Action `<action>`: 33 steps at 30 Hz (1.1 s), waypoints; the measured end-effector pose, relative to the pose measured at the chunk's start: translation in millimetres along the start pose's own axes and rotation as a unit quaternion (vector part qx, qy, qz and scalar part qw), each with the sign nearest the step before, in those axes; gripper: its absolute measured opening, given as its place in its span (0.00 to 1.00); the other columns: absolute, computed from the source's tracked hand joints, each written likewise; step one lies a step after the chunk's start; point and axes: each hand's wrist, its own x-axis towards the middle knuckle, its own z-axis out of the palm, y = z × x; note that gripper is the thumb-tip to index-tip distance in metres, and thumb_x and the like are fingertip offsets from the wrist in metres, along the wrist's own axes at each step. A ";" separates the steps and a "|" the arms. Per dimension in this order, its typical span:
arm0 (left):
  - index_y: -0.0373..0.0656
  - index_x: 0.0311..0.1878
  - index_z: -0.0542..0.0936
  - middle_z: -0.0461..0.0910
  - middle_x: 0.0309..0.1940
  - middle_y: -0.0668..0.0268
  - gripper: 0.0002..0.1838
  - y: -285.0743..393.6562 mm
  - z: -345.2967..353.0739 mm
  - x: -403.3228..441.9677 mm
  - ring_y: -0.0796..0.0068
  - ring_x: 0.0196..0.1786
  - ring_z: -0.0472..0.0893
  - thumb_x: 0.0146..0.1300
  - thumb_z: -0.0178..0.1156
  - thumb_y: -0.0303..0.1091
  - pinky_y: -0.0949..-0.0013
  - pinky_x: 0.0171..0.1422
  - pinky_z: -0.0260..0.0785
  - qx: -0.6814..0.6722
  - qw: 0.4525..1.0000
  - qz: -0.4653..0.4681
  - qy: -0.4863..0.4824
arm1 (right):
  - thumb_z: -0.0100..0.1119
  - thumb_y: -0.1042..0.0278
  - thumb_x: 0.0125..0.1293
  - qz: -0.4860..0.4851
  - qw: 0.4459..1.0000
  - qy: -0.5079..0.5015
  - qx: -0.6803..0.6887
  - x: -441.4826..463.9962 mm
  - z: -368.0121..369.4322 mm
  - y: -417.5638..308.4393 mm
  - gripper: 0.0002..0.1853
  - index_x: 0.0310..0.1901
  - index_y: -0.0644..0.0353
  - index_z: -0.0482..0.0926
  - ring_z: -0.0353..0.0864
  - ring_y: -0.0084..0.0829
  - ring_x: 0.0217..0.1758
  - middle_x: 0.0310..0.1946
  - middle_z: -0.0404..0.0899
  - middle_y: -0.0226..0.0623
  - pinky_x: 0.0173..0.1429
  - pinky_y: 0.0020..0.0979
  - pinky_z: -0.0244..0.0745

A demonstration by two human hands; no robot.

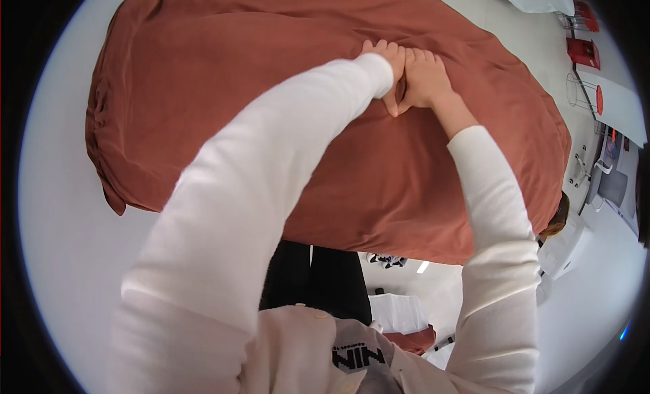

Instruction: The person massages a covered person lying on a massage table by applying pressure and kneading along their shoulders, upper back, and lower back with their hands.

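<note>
A large reddish-brown cloth (223, 89) is draped over a long, rounded form; what lies beneath is hidden, though a patch of dark hair (558, 216) shows past its right end. My left hand (387, 62) and my right hand (425, 79) rest side by side on the cloth's upper right part. The fingers of both point away from me and curve down onto the fabric. Both thumbs are held apart from the fingers, their tips meeting below and leaving a small gap between the hands. Folds spread in the cloth around the fingertips. White sleeves cover both arms.
Along the right side stand red stools (590, 99), a red box (583, 53) and a grey chair (611, 187). A white-covered surface (399, 311) with reddish cloth is visible behind me. Shoes (387, 260) sit on the pale floor below the cloth's near edge.
</note>
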 end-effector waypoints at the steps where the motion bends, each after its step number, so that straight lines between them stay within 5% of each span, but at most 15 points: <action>1: 0.40 0.67 0.65 0.71 0.61 0.60 0.63 0.9 4.2 -7.6 0.59 0.67 0.68 0.25 0.82 0.61 0.49 0.70 0.59 0.011 0.999 0.002 0.032 | 0.84 0.51 0.28 0.001 1.000 0.031 0.002 -7.6 0.3 -5.0 0.54 0.60 0.62 0.66 0.67 0.40 0.66 0.58 0.72 0.39 0.73 0.42 0.58; 6: 0.38 0.65 0.66 0.72 0.61 0.57 0.55 10.5 34.7 -41.8 0.58 0.65 0.70 0.33 0.81 0.51 0.56 0.73 0.56 0.046 0.984 0.024 0.172 | 0.81 0.56 0.35 -0.028 0.969 0.243 0.020 -44.1 27.8 -21.7 0.39 0.50 0.59 0.71 0.72 0.37 0.54 0.47 0.75 0.37 0.65 0.39 0.65; 10: 0.36 0.66 0.65 0.70 0.63 0.54 0.51 11.9 30.0 -44.2 0.57 0.67 0.68 0.40 0.79 0.47 0.58 0.75 0.56 -0.014 0.985 0.060 0.160 | 0.81 0.57 0.35 -0.067 0.964 0.244 0.084 -42.9 29.4 -5.8 0.38 0.50 0.60 0.72 0.73 0.38 0.55 0.47 0.75 0.37 0.64 0.40 0.66; 12: 0.35 0.67 0.64 0.70 0.63 0.54 0.51 6.6 23.6 -37.2 0.57 0.68 0.68 0.41 0.79 0.46 0.59 0.75 0.56 -0.026 0.990 0.063 0.127 | 0.83 0.55 0.31 -0.063 0.989 0.090 0.097 -31.2 18.2 3.0 0.44 0.53 0.61 0.72 0.72 0.39 0.57 0.49 0.75 0.38 0.66 0.42 0.65; 18: 0.42 0.72 0.60 0.64 0.68 0.57 0.69 23.2 -10.2 -0.5 0.54 0.74 0.59 0.25 0.82 0.63 0.47 0.75 0.53 0.090 0.994 -0.025 -0.063 | 0.85 0.45 0.24 -0.020 1.000 0.004 0.006 0.2 2.8 3.5 0.58 0.60 0.65 0.67 0.68 0.44 0.65 0.57 0.72 0.44 0.70 0.43 0.61; 20: 0.41 0.72 0.59 0.64 0.69 0.59 0.69 26.2 -11.9 0.8 0.54 0.74 0.59 0.25 0.82 0.63 0.44 0.75 0.53 0.101 0.991 -0.052 -0.077 | 0.85 0.46 0.25 -0.017 1.000 0.012 0.007 -8.1 1.3 4.8 0.55 0.58 0.64 0.69 0.70 0.43 0.63 0.56 0.74 0.43 0.69 0.42 0.63; 26: 0.40 0.67 0.67 0.71 0.66 0.56 0.48 31.0 6.1 -46.1 0.56 0.69 0.69 0.43 0.79 0.46 0.61 0.74 0.61 0.020 0.997 -0.009 0.075 | 0.82 0.53 0.38 -0.048 0.992 0.104 0.057 -44.4 1.2 -0.2 0.34 0.46 0.58 0.76 0.78 0.39 0.52 0.45 0.80 0.39 0.61 0.36 0.71; 28: 0.41 0.70 0.65 0.67 0.70 0.57 0.50 29.9 16.6 -50.6 0.58 0.73 0.65 0.44 0.79 0.45 0.62 0.77 0.57 -0.001 0.995 -0.013 0.096 | 0.80 0.55 0.41 -0.051 0.994 0.074 0.061 -55.5 5.0 1.0 0.32 0.48 0.59 0.77 0.77 0.40 0.57 0.50 0.80 0.41 0.65 0.37 0.69; 30: 0.42 0.72 0.62 0.64 0.72 0.58 0.53 10.0 33.2 -51.1 0.58 0.75 0.61 0.43 0.79 0.45 0.59 0.78 0.54 -0.007 0.994 0.028 0.109 | 0.78 0.56 0.44 -0.097 0.968 0.204 0.108 -64.6 23.5 5.4 0.36 0.55 0.61 0.75 0.72 0.41 0.66 0.59 0.76 0.45 0.72 0.37 0.64; 31: 0.42 0.74 0.59 0.61 0.74 0.58 0.56 3.5 30.2 -57.5 0.59 0.77 0.58 0.43 0.79 0.44 0.57 0.79 0.51 -0.014 0.991 0.068 0.113 | 0.79 0.50 0.43 -0.082 0.984 0.150 0.053 -72.5 22.0 2.9 0.50 0.67 0.62 0.67 0.61 0.41 0.74 0.67 0.68 0.44 0.78 0.39 0.54; 33: 0.43 0.75 0.55 0.58 0.75 0.59 0.59 -4.8 15.0 -76.5 0.59 0.78 0.54 0.42 0.79 0.45 0.52 0.80 0.49 0.033 0.995 0.041 0.089 | 0.80 0.48 0.42 -0.070 0.988 0.133 0.022 -84.1 17.6 -1.3 0.55 0.70 0.62 0.61 0.57 0.41 0.76 0.70 0.63 0.45 0.79 0.40 0.50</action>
